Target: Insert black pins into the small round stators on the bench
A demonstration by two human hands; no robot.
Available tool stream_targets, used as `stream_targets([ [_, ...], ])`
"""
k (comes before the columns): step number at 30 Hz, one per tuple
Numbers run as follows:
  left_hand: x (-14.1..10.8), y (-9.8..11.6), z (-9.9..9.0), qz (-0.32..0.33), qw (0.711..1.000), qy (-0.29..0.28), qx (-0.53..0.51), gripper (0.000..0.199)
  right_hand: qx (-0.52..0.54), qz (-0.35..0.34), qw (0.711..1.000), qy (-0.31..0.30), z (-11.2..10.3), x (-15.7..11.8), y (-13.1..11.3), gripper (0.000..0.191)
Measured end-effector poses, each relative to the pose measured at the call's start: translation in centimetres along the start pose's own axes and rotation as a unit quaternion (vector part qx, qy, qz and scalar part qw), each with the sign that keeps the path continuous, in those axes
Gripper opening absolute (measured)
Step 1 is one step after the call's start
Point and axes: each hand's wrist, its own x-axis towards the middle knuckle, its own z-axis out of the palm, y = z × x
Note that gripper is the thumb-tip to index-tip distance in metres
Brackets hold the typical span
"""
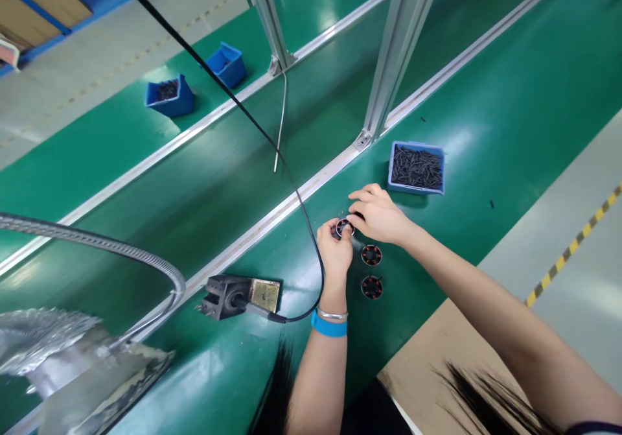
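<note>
My left hand grips a small round motor stator, with a pale rim and dark, reddish coils, between thumb and fingers. Close against its right side is my right hand, thumb and index finger pinched at the stator's edge. Something dark shows between those fingertips, too small to name; the other fingers are loosely bent. Two similar stators, an upper one and a lower one, lie on the green table just below my right hand. Beyond that hand stands a blue bin filled with short black tubes.
Left of my forearm, a soldering iron rests in its stand beside a cleaning sponge. Its black cable loops near my left wrist. A metal post rises behind. A flexible duct and foil occupy the left.
</note>
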Motion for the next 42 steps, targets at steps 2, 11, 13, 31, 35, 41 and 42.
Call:
stream_targets([
  [2, 0.1, 0.0, 0.1, -0.015, 0.996, -0.014, -0.085, 0.018, 0.001, 0.013, 0.999, -0.03, 0.8, 0.8, -0.2, 0.033],
  [11, -1.4, -0.9, -1.1, 0.019, 0.998, -0.039, -0.041, 0.026, 0.089, 0.055, 0.978, -0.178, 0.7, 1.7, -0.1, 0.033],
  [13, -1.9, -1.2, -1.4, 0.035, 0.998, -0.04, -0.02, 0.028, 0.062, 0.031, 0.971, -0.229, 0.3, 2.2, -0.1, 0.03],
  [31, -3.3, -2.1, -1.9, 0.044, 0.996, -0.079, 0.025, 0.031, -0.135, -0.138, 0.98, -0.057, 2.2, -0.6, -1.9, 0.013],
  [35, -3.5, -1.4, -1.9, 0.027, 0.995, -0.08, 0.052, 0.03, -0.049, -0.07, 0.996, -0.006, 1.3, -1.3, 0.1, 0.021],
  [41, -3.3, -1.5, -1.8, 0.002, 0.997, -0.071, 0.019, 0.022, -0.023, 0.105, 0.978, 0.182, -2.3, -0.3, 8.2, 0.02],
  [42, -3.2, -1.5, -1.7, -0.006, 0.997, -0.073, 0.004, 0.022, -0.031, 0.122, 0.973, 0.191, -2.4, 0.0, 9.8, 0.017],
])
